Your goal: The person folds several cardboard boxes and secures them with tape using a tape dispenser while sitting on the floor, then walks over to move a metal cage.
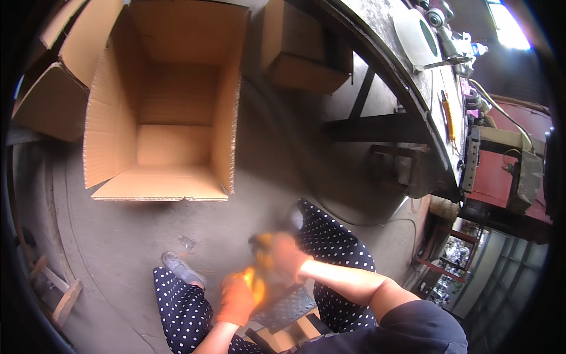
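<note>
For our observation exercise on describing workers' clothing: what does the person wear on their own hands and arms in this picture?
Both hands wear orange gloves: the left hand and the right hand, each blurred. The gloves end at the wrist. The forearms are bare, with no long sleeves. On the right arm a dark short sleeve covers the upper arm. No watch or markings can be made out.

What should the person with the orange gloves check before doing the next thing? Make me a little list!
1. Big cardboard box open, flaps out of the way: ok.
2. Box inside has room: ok, nothing shows in it.
3. Gloves on both hands, left hand and right hand: ok.
4. What the hands hold: cannot tell, it is blurred.
5. Floor between knees and box: not ok, a small clear scrap lies there.
6. Foot planted flat: ok.
</note>
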`<state>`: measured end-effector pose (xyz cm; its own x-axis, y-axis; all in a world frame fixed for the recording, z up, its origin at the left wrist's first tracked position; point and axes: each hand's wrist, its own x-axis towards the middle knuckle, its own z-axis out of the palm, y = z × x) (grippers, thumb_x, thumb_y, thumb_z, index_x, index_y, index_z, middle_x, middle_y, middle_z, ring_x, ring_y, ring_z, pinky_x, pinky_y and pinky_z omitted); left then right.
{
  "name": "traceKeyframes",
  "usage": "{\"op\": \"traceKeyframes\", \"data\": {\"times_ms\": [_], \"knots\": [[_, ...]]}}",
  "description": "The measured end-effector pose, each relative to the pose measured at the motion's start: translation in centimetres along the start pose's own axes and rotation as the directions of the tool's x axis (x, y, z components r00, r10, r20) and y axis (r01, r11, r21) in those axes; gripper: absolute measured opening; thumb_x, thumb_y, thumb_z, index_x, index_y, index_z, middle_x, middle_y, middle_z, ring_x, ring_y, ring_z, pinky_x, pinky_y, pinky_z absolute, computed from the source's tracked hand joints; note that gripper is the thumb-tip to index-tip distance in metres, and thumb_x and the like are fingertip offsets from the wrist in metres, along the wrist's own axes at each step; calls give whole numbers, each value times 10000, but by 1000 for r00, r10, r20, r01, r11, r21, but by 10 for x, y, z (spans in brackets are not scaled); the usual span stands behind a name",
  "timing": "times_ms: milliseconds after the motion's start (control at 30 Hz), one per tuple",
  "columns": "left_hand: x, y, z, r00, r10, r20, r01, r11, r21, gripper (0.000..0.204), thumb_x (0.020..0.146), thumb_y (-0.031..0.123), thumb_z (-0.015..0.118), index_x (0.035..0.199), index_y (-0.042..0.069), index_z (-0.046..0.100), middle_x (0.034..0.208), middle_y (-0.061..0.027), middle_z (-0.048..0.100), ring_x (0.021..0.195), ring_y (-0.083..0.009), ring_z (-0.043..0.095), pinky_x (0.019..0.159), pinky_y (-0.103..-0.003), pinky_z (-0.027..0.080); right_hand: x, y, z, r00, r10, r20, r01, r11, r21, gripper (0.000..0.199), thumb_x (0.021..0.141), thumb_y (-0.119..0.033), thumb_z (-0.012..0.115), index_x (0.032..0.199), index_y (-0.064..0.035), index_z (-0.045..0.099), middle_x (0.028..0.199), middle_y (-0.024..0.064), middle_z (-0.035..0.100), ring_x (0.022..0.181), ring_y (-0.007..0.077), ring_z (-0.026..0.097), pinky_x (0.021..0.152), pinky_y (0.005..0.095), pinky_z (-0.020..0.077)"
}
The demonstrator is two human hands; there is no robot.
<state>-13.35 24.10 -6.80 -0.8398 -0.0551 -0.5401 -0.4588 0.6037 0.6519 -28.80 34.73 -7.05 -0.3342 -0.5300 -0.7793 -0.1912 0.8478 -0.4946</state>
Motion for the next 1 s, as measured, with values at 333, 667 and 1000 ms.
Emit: {"op": "traceKeyframes", "data": {"times_ms": [333, 667, 1000], "knots": [[-18, 32, 31, 991, -33, 126, 48, 992, -117, 313, 753, 301, 599, 1002, 121, 657, 634, -134, 627, 581, -318, 607, 572, -422, 470, 158, 120, -273, 547, -6, -837, -646, 632, -427, 716, 764, -443, 611, 1362, -138, 361, 1401, 127, 357, 1293, 288, 332, 1050, 391, 296], [-2, 43, 27, 977, -77, 197, 111, 979, -168, 314, 737, 277, 608, 988, 96, 659, 654, -128, 635, 605, -313, 612, 590, -407, 476, 234, 159, -277, 561, -442, -700, -595, 373, -712, 200, 751, -266, 507, 731, -162, 676, 735, 49, 665, 680, 245, 648, 537, 441, 462], [13, 41, 22, 987, -47, 157, 80, 974, -213, 315, 742, 261, 618, 997, 78, 645, 747, -144, 648, 678, -315, 621, 634, -405, 476, 199, 104, -221, 671, -450, -589, -415, 431, -801, 150, 752, -197, 506, 752, -162, 652, 709, 34, 635, 681, 223, 633, 602, 448, 467]]}}
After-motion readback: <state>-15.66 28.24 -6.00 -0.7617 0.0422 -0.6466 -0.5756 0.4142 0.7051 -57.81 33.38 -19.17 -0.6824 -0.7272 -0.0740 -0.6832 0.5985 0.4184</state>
